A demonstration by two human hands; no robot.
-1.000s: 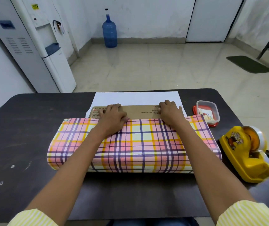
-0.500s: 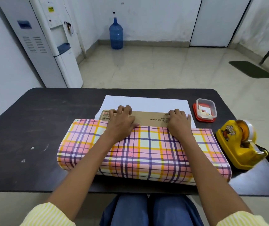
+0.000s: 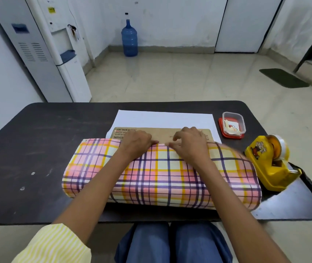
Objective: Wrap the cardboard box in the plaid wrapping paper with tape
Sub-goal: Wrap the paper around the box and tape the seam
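- Knees in blue jeans sit under the near edge of the dark bench; a yellow striped sleeve shows at lower left.
- The plaid wrapping paper lies mid-bench, folded up from the near side and curved over the top of the cardboard box. Only a strip of the box shows beyond the paper's far edge.
- The left hand lies palm down on that far edge, thumb along it. Its fingers bend out of sight, so I cannot tell whether it pinches the paper or only presses.
- The right hand is just beside it, fingers bent, tips on the bare cardboard, thumb at the paper's edge. It is slightly blurred, so its grasp cannot be told.
- A yellow tape dispenser stands touching the paper's right end and carries a tape roll.
- The paper's white underside lies flat beyond the box.
- A clear plastic tub stands on a red lid at far right, holding small printed paper pieces.
- On the floor beyond are a dark mat, a water dispenser and a blue water jug.
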